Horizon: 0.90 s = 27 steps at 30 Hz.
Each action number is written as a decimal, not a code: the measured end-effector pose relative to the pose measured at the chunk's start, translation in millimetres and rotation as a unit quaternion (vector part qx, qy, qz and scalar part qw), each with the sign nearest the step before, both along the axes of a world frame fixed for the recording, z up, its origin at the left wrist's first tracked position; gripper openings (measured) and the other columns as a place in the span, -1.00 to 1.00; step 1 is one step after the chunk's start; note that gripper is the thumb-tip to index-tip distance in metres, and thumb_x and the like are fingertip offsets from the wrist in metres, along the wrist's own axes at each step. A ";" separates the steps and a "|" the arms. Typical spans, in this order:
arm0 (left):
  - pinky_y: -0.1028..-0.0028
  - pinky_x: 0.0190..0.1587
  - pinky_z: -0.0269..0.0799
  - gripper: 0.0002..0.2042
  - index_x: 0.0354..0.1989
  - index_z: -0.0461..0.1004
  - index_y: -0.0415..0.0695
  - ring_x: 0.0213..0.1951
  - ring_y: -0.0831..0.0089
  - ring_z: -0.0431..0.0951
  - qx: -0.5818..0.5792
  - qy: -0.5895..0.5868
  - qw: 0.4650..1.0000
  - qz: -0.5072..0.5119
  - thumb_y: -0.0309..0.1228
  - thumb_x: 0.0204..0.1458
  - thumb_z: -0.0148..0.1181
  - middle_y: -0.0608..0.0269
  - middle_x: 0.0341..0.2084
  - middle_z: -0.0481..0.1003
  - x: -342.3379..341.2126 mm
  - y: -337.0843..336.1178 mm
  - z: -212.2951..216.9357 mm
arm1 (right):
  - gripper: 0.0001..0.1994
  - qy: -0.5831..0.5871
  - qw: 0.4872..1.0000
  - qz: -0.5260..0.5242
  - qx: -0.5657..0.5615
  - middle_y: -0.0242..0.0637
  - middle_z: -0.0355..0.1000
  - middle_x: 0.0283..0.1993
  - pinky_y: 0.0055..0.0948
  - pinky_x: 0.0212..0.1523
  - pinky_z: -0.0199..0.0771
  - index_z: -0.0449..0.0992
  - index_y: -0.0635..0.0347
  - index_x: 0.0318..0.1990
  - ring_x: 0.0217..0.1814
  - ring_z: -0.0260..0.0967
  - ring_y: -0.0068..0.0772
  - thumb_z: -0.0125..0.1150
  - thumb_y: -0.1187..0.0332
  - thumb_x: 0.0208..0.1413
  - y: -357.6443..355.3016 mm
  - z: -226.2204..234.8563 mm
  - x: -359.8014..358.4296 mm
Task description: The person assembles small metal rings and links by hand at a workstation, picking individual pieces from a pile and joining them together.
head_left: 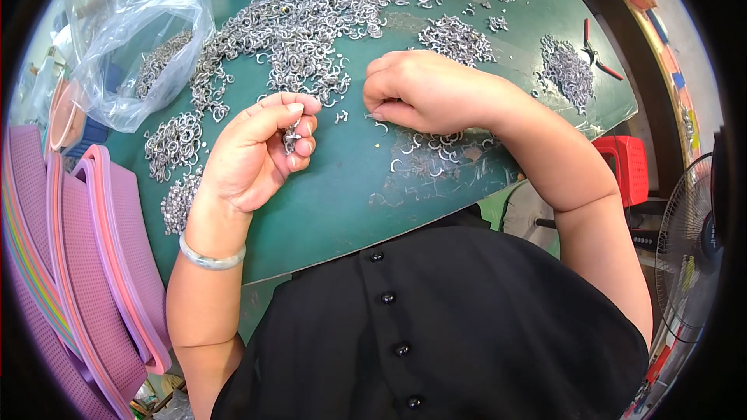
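My left hand is raised over the green table, palm turned up. Its fingers are curled around a few small silvery metal pieces, which show between thumb and fingertips. To its right, my right hand is closed low over the tabletop, thumb and forefinger pinched together. A bit of metal shows at those fingertips; its shape is too small to make out. Between the hands lie a couple of loose metal bits. Open metal rings are scattered beneath my right wrist.
A large heap of metal rings spreads across the green table. Smaller piles surround it. Red-handled pliers lie at the right. Clear plastic bags and purple baskets stand left; a fan stands right.
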<state>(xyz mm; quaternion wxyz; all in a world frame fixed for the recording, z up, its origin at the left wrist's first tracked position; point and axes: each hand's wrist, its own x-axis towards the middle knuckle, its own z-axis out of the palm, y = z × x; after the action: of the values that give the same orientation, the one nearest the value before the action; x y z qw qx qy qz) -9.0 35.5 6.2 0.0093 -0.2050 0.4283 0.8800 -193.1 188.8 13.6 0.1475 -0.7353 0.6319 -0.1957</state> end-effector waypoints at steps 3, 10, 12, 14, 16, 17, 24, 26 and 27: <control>0.64 -0.51 0.28 -0.85 -0.27 0.41 -0.25 -0.53 0.59 0.36 0.001 0.002 1.000 -0.004 -0.46 0.05 0.01 0.33 -0.53 0.38 1.0 -1.7 -1.9 | -0.92 -0.010 1.000 0.004 0.004 -0.20 0.39 -0.42 -0.24 -0.23 0.35 0.42 0.24 -0.48 -0.27 0.35 -0.11 0.08 0.42 -0.07 -0.4 -0.3 -2.0; 0.62 -0.51 0.30 -0.84 -0.27 0.40 -0.28 -0.52 0.54 0.38 0.003 0.005 1.000 0.011 -0.45 0.06 0.00 0.30 -0.52 0.38 1.4 -4.2 -2.8 | -0.95 -0.046 0.999 0.002 -0.012 -0.19 0.33 -0.43 -0.28 -0.27 0.33 0.42 0.28 -0.41 -0.29 0.32 -0.13 0.09 0.51 -0.07 1.7 -1.5 -9.1; 0.62 -0.50 0.31 -0.84 -0.26 0.39 -0.29 -0.51 0.52 0.39 0.005 0.008 1.000 0.005 -0.45 0.06 -0.01 0.30 -0.53 0.37 1.0 -4.6 -2.9 | -0.93 -0.048 0.999 0.013 -0.019 -0.19 0.33 -0.42 -0.28 -0.27 0.33 0.43 0.28 -0.39 -0.29 0.32 -0.13 0.09 0.51 -0.07 1.8 -2.3 -9.5; 0.61 -0.50 0.31 -0.84 -0.26 0.39 -0.29 -0.51 0.52 0.39 -0.001 0.003 1.000 0.015 -0.45 0.07 -0.02 0.30 -0.53 0.37 1.0 -3.5 -2.5 | -0.92 -0.050 0.998 0.024 -0.026 -0.19 0.33 -0.42 -0.28 -0.27 0.33 0.44 0.29 -0.37 -0.29 0.32 -0.13 0.09 0.52 -0.07 1.4 -2.4 -9.3; 0.61 -0.49 0.32 -0.83 -0.25 0.38 -0.28 -0.50 0.52 0.39 -0.006 -0.002 1.000 0.025 -0.44 0.08 -0.02 0.30 -0.53 0.37 0.6 -1.3 -1.6 | -0.89 -0.034 0.998 0.042 -0.025 -0.18 0.40 -0.34 -0.26 -0.21 0.36 0.48 0.21 -0.36 -0.24 0.37 -0.13 0.08 0.48 -0.08 0.9 -1.6 -8.3; 0.63 -0.52 0.30 -0.84 -0.27 0.38 -0.25 -0.51 0.53 0.37 -0.010 -0.006 0.999 0.034 -0.42 0.09 -0.03 0.31 -0.53 0.34 0.3 0.1 -1.1 | -0.89 -0.035 0.998 0.042 -0.025 -0.18 0.40 -0.34 -0.26 -0.21 0.36 0.48 0.21 -0.36 -0.24 0.37 -0.13 0.08 0.48 -0.08 1.2 -1.8 -7.9; 0.70 -0.61 0.16 -0.85 -0.34 0.37 -0.22 -0.57 0.64 0.30 0.050 0.043 0.998 0.004 -0.39 0.12 -0.02 0.35 -0.54 0.34 3.9 -10.5 -4.9 | -0.91 -0.060 0.991 0.092 0.079 -0.23 0.37 -0.46 -0.28 -0.25 0.35 0.48 0.21 -0.42 -0.26 0.35 -0.15 0.15 0.44 -0.13 1.9 10.7 -4.2; 0.72 -0.62 0.14 -0.86 -0.32 0.37 -0.23 -0.58 0.66 0.28 0.044 0.041 0.998 0.009 -0.40 0.12 -0.03 0.35 -0.54 0.34 3.1 -9.3 -3.2 | -0.89 -0.019 0.997 0.072 0.011 -0.23 0.37 -0.42 -0.28 -0.24 0.36 0.50 0.19 -0.39 -0.24 0.35 -0.17 0.15 0.43 -0.13 -2.2 9.1 -2.9; 0.73 -0.64 0.11 -0.86 -0.31 0.38 -0.23 -0.59 0.67 0.27 0.039 0.038 0.998 0.014 -0.41 0.12 -0.03 0.34 -0.53 0.34 2.9 -8.6 -2.1 | -0.89 -0.018 0.997 0.073 0.010 -0.23 0.37 -0.42 -0.28 -0.24 0.36 0.50 0.19 -0.39 -0.24 0.35 -0.17 0.15 0.43 -0.13 -4.4 5.9 -1.0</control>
<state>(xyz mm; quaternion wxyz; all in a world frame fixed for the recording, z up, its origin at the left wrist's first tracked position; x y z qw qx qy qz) -6.1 26.9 4.1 -0.0114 -0.1773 0.3911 0.9030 -194.1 184.5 19.5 0.1806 -0.7742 0.5757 -0.1914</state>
